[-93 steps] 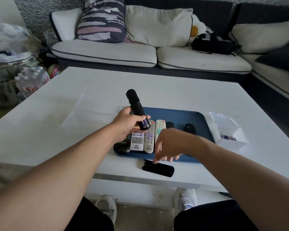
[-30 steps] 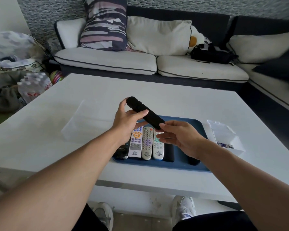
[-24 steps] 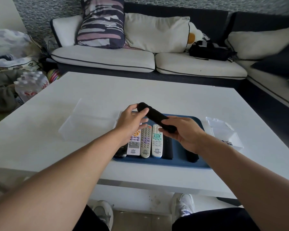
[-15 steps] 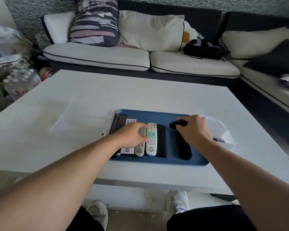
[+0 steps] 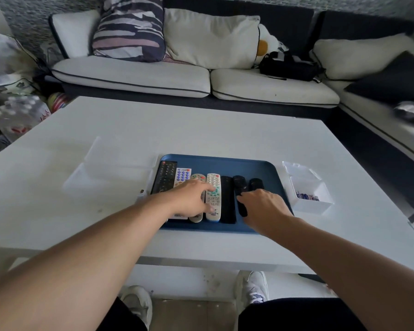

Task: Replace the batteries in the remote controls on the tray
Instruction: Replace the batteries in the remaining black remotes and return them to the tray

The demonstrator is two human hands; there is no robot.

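Blue tray (image 5: 225, 161), smooth plastic with rounded corners and a low raised rim, lay on the glossy white surface (image 5: 201, 130) under both hands. Seven remotes sat side by side on it, long axes pointing away from the person.

Under and just beyond the left hand (image 5: 189, 199): a black slab remote (image 5: 166, 176) with rows of small keys, outermost on that side; a white remote with blue buttons (image 5: 182, 175); a grey rounded remote (image 5: 198, 177) with red and green keys at its far end; a white remote with teal buttons (image 5: 213, 199). Printing near their bottom ends was too small to read. The left hand lay palm down across them, fingers spread loosely, fingertips touching the teal-buttoned one; it gripped nothing.

Between the hands: a plain matte black remote (image 5: 227, 201), long and narrow. At the right hand (image 5: 263, 209): a glossy black remote (image 5: 240, 187) with a rounded far end, and beyond the knuckles another black remote (image 5: 256, 183), mostly hidden. The right hand was palm down, fingers curled; its fingertips met the glossy remote's side. Whether it had a grip on it could not be told.

Outboard of the right hand, a clear plastic box (image 5: 308, 199), lid hinged open, held batteries (image 5: 307, 196) with blue and red wrappers; labels illegible. Outboard of the left hand, a larger clear lidded container (image 5: 105, 173).
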